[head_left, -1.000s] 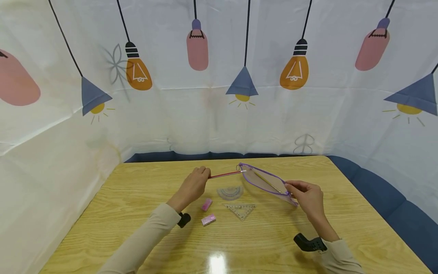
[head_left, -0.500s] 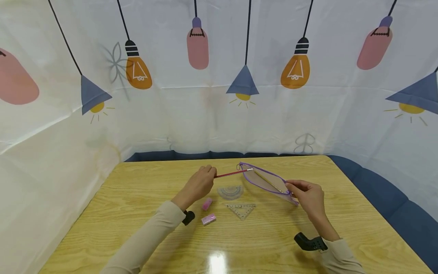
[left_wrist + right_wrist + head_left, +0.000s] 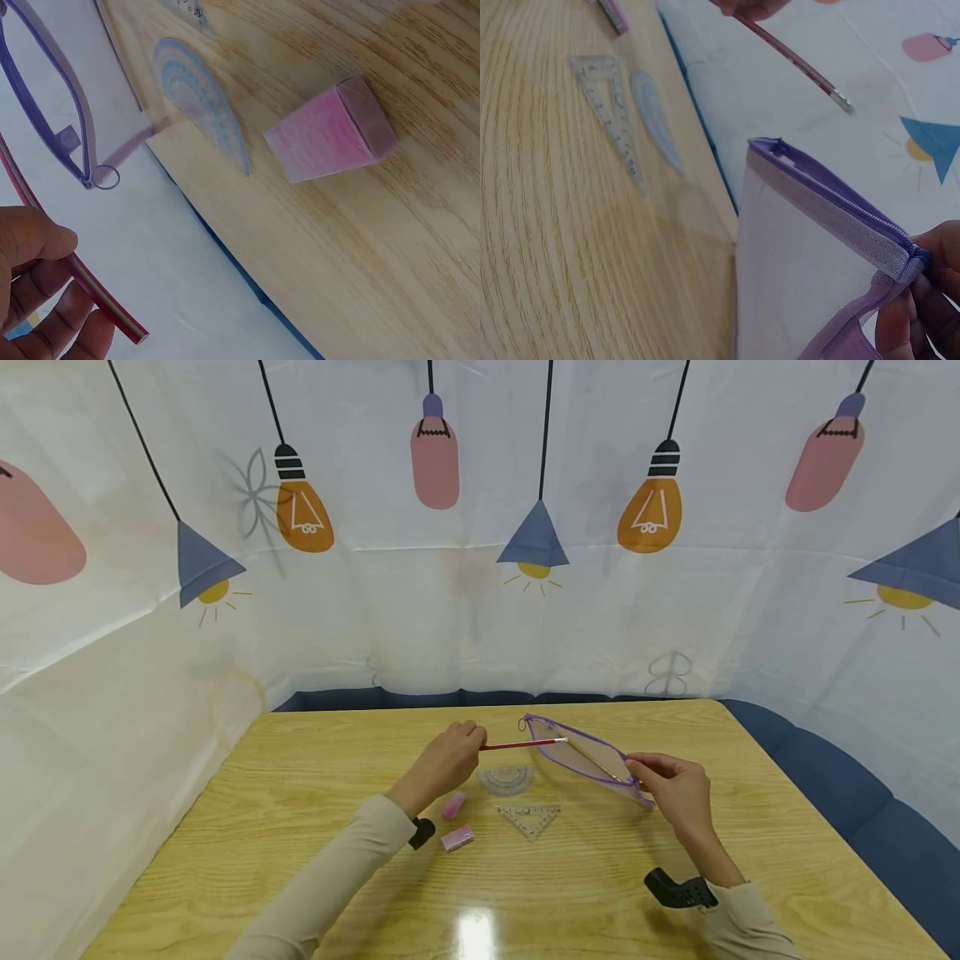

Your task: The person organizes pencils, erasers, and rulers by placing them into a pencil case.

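Two grips: pinching the mesh pouch (image 3: 802, 247) by one zip end with fingers of the right hand (image 3: 678, 789), probably to steady its gaping mouth — and gripping the red pencil (image 3: 513, 745) above the pouch with fingers of the left hand (image 3: 442, 762), presumably well back to leave the metal-banded end (image 3: 842, 100) free.

Left hand (image 3: 442, 758) pinching, left arm (image 3: 337, 868) stretched forward, right hand (image 3: 675, 789) pinching, right arm (image 3: 742, 922) angled inward

Purple-trimmed mesh pouch (image 3: 802, 255), tilted, gaping; red pencil (image 3: 520, 744), end at its mouth.
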### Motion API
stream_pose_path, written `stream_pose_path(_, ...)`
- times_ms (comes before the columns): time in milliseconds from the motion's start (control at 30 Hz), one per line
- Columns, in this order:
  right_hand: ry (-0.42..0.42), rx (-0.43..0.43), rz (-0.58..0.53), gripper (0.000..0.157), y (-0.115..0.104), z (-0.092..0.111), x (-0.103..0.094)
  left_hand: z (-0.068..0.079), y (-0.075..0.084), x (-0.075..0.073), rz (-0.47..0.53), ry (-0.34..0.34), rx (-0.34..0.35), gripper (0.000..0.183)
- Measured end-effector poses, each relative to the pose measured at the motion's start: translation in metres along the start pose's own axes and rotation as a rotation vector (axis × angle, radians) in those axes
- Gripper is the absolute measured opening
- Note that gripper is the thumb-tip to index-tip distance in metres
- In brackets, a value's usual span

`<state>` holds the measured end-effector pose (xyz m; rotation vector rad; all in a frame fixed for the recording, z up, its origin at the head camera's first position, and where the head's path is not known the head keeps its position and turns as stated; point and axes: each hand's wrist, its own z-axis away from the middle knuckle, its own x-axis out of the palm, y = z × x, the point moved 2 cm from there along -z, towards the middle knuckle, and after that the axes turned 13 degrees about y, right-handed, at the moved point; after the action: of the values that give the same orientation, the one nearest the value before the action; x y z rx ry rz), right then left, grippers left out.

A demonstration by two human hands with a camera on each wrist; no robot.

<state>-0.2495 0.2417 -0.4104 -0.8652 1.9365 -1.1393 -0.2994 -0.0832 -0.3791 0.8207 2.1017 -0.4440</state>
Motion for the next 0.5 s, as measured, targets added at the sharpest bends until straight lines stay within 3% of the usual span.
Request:
stream_pose_path(233, 0.001, -0.007, -0.001, 0.03, 0.0004, -0.0002, 0.0001, -0.0055, 0.0046, 0.0045, 0.013, 0.051, 0.07, 0.01)
stream_pose_path(500, 0.0, -0.004, 0.011, 0.03, 0.0002, 0.0004, 0.0, -0.008, 0.0075, 0.0103, 0.036, 0.101, 0.091, 0.01)
